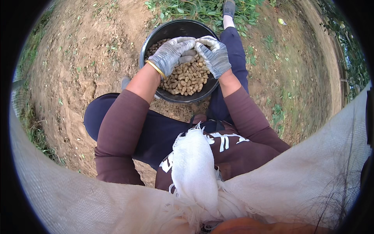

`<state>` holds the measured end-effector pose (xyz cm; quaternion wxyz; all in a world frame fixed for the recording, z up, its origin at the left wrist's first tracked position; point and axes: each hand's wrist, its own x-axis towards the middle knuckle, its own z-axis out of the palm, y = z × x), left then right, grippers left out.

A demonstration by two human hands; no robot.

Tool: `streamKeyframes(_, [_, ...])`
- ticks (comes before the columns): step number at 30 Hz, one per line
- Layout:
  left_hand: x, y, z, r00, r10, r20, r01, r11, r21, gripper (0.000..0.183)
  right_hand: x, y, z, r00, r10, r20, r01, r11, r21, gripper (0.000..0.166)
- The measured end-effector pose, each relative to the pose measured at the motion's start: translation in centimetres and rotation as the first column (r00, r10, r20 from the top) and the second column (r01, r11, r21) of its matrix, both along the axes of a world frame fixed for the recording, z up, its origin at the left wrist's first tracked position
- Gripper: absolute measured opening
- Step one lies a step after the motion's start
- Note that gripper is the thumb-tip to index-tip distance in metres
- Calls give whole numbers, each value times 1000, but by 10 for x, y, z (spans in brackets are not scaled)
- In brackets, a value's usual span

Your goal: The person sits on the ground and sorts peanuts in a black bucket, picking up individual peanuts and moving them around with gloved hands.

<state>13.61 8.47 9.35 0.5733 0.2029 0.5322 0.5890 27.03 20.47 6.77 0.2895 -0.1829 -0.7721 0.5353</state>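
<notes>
A round black plastic tub point(182, 27) stands on the soil in front of me, partly filled with unshelled peanuts point(187, 77). Both of my hands wear grey-and-white knit gloves and are above the tub. My left hand point(172, 54), with a yellow bangle at its wrist, comes in from the left with its fingers bent inward. From the other side my right hand point(214, 55) curls its thumb and forefinger. The fingertips of both hands meet over the peanuts. Whether anything small is pinched between them is hidden by the gloves.
My bent leg point(102, 114) lies left of the tub, and my outstretched leg point(233, 46) runs along its right. Green leafy plants point(192, 8) lie beyond the tub. Bare brown soil point(70, 87) surrounds me. A fringed white cloth point(194, 163) hangs below my head.
</notes>
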Motion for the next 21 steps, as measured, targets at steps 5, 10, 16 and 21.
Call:
streamKeyframes(5, [4, 5, 15, 992, -45, -117, 18, 975, -222, 35, 5, 2, 3, 999, -6, -54, 5, 1000, -20, 17])
streamKeyframes(10, [1, 4, -1, 996, -79, -39, 76, 994, -76, 31, 5, 2, 1, 995, 3, -96, -13, 994, -110, 16])
streamKeyframes(16, [7, 6, -4, 994, -97, -45, 99, 994, 45, 28, 8, 5, 2, 989, -20, -150, -56, 873, -485, 16])
streamKeyframes(21, [7, 10, -4, 671, -255, -696, 293, 954, -67, 42, 44, 75, 0, 961, -170, -220, 80, 926, -368, 19])
